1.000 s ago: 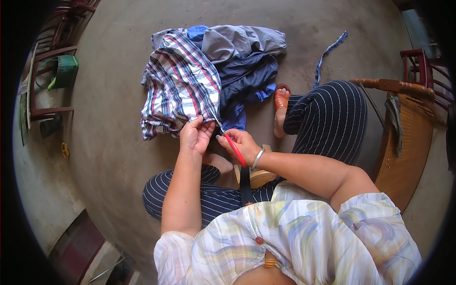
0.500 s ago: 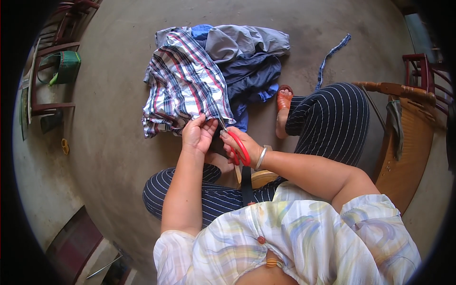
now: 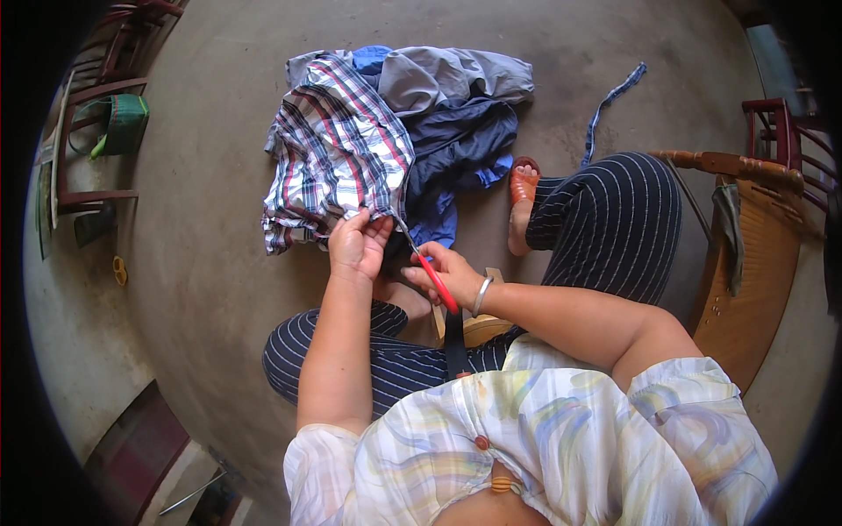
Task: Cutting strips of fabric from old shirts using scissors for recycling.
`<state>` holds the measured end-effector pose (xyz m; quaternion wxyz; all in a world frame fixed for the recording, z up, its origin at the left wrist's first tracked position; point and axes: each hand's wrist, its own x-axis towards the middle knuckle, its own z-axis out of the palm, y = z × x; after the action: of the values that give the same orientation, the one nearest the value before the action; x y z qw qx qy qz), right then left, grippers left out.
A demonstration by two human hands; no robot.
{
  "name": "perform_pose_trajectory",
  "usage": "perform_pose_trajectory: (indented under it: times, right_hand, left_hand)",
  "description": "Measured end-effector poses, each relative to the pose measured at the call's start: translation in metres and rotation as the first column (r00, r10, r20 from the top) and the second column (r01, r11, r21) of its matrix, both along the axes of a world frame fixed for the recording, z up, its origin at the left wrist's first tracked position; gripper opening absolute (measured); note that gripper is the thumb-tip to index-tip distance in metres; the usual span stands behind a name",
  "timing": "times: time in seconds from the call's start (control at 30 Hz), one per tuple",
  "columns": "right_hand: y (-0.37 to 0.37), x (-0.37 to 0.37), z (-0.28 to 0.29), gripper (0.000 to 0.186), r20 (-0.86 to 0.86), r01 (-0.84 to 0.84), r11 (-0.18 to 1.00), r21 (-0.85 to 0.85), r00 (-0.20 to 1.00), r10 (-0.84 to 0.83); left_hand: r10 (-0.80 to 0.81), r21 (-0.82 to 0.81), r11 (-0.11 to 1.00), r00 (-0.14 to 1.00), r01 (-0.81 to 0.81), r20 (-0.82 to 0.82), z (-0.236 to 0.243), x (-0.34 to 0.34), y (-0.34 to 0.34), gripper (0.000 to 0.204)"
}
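Note:
A plaid cloth (image 3: 338,145) in white, red and dark blue lies over a heap of garments in front of me. My left hand (image 3: 358,245) pinches its near edge between thumb and fingers. Scissors with red handles (image 3: 437,282) are in my right hand (image 3: 445,273), their blades pointing up and left to the cloth's near right corner, beside my left fingertips. Whether the blades are around the fabric is too small to tell. Under and beside the plaid cloth are a grey garment (image 3: 456,74), a dark navy one (image 3: 469,131) and a blue piece (image 3: 436,219).
A narrow blue strip of cloth (image 3: 608,110) lies on the floor to the right. My foot in an orange sandal (image 3: 524,186) stands beside the heap. At right is a wooden chair (image 3: 745,263) with a dark cloth on it. A green bag (image 3: 127,123) is by chairs at far left.
The scissors have turned, so their handles now show edge-on, and my right hand's grip has shifted. My left hand and the cloth's edge have moved slightly left.

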<state>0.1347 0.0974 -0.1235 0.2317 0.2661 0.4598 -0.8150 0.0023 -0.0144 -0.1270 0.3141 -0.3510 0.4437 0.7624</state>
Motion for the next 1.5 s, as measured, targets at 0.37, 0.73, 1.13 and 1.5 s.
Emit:
perform_pose_trajectory:
  times: [0.37,0.73,1.13,1.5]
  right_hand:
    - [0.029,-0.074,-0.059,0.061,0.223,-0.373,0.453,0.810,0.910,0.351]
    - [0.045,-0.127,-0.088,0.024,0.268,-0.258,-0.176,0.950,0.379,0.886]
    - [0.038,-0.150,-0.063,0.026,-0.271,-0.165,0.557,0.814,0.741,0.615]
    - [0.036,-0.081,0.067,0.028,-0.035,-0.208,0.879,-0.429,0.976,0.213]
  left_hand:
    - [0.043,0.280,0.956,0.988,-0.084,0.150,0.034,-0.012,0.004,0.023]
    - [-0.161,0.425,0.895,0.987,0.136,0.024,0.072,-0.003,0.000,0.006]
    - [-0.056,0.273,0.958,0.990,0.089,-0.126,0.078,0.001,-0.015,0.014]
    - [-0.183,0.022,0.980,0.946,0.196,-0.268,0.092,0.009,-0.011,0.013]
